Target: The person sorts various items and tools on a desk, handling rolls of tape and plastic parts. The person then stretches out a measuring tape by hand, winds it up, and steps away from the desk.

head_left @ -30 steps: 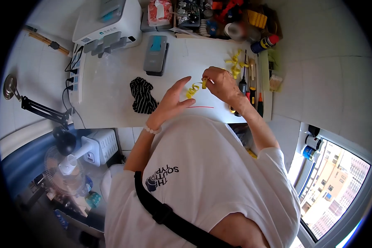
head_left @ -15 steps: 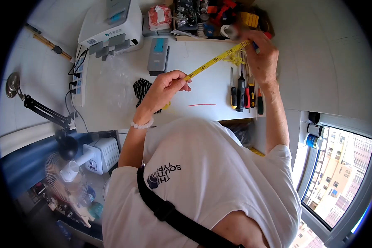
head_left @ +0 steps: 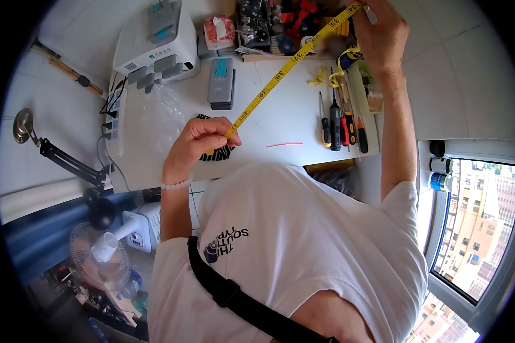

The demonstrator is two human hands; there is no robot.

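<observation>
A yellow measuring tape (head_left: 286,67) with black numerals is stretched on a slant between my two hands. My left hand (head_left: 197,143) pinches its lower end, above a black-and-white striped cloth (head_left: 216,154). Up at the right, my right hand (head_left: 383,37) grips the tape near the 34 and 35 marks. From this hand a loose curl of yellow tape (head_left: 339,67) hangs down over the tools. A thin red strip (head_left: 284,144) lies on the white table (head_left: 257,163) between and below the hands.
Several screwdrivers (head_left: 345,128) lie at the table's right, beside a pale green tray (head_left: 360,86). Grey boxes (head_left: 220,83) sit near a white machine (head_left: 154,51). A box of parts (head_left: 303,17) stands at the back. A fan (head_left: 100,257) is at lower left.
My hands have moved apart, the right one up and rightward, the left one down and leftward. A longer stretch of tape now shows between them.
</observation>
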